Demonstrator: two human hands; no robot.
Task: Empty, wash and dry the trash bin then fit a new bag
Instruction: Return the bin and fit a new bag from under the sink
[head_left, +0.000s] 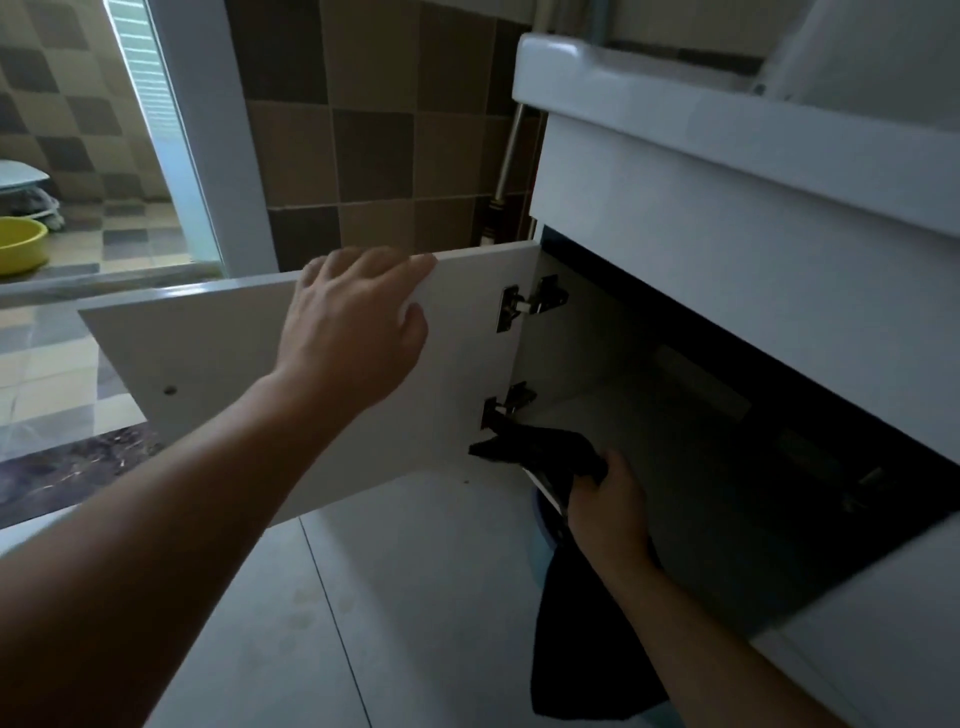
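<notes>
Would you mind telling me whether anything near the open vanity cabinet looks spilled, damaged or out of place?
Nothing looks damaged or spilled. The cabinet door stands wide open, with the left hand on its top edge, and both hinges look intact. The right hand grips a black bag that hangs limp below it. The cabinet's inside is too dark to judge.

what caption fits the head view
Left hand on open cabinet door, right hand gripping black bag.
</notes>
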